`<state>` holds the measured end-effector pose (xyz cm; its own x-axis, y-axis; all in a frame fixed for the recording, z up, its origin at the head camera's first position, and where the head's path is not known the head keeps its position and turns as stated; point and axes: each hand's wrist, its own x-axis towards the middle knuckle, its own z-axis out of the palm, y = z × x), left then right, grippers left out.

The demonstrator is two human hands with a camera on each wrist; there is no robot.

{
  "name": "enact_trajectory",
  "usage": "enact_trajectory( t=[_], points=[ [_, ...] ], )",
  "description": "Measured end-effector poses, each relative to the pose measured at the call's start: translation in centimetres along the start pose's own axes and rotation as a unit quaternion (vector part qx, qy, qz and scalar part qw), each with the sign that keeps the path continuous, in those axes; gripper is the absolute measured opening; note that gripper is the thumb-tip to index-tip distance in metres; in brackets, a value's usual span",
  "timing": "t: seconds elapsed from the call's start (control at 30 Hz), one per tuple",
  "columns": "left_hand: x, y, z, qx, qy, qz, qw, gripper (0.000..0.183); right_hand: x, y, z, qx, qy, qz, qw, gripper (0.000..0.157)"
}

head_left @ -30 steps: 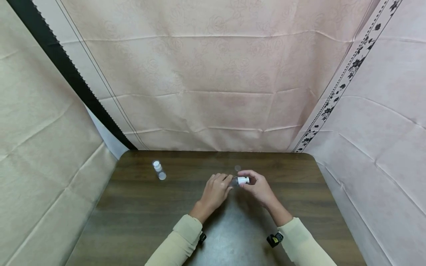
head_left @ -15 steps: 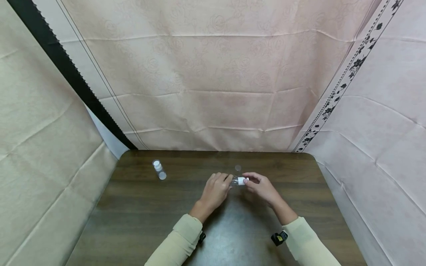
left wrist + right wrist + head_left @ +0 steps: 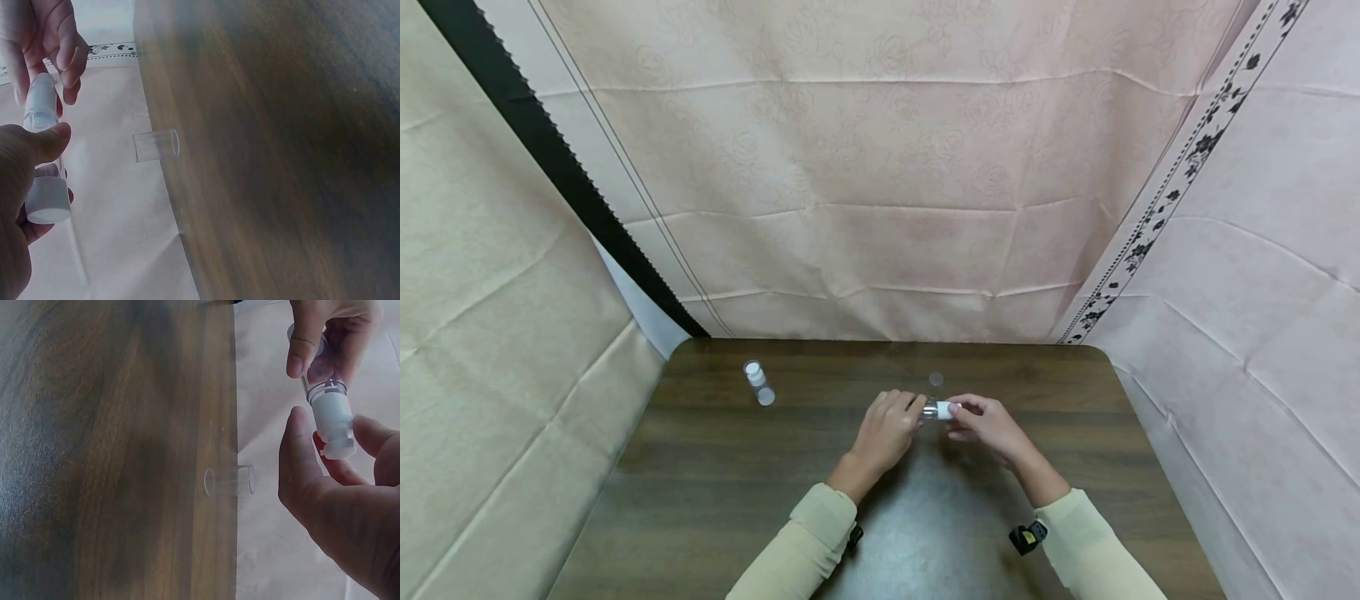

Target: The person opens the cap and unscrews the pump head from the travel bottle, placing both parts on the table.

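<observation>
Two hands hold a little clear bottle (image 3: 930,410) up over the brown surface (image 3: 737,492).

The bottle is on its side in the air, with its white top (image 3: 332,415) pointing right. The left hand (image 3: 886,429) wraps around its clear part, and the right hand (image 3: 991,429) pinches the white top with thumb and finger. Just past the bottle stands a see-through tube (image 3: 936,380). Well left of the bottle is another small bottle (image 3: 759,383). Behind it all hangs pale cloth (image 3: 887,167).

No words, brands, numbers or signs can be read on the clear-and-white bottle (image 3: 331,414) being handled, the capped bottle (image 3: 758,380) at far left or the clear cylinder (image 3: 155,146).
</observation>
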<state>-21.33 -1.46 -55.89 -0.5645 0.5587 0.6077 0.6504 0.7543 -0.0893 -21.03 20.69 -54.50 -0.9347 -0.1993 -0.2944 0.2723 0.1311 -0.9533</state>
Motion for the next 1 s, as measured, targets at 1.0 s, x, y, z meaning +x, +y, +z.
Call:
enact_trajectory(
  t=[1.0],
  points=[
    [-0.14, 0.28, -0.27, -0.030, -0.032, -0.033, 0.9985, 0.036, -0.50, -0.17, 0.78, -0.077, 0.062, -0.092, 0.991, 0.028]
  ],
)
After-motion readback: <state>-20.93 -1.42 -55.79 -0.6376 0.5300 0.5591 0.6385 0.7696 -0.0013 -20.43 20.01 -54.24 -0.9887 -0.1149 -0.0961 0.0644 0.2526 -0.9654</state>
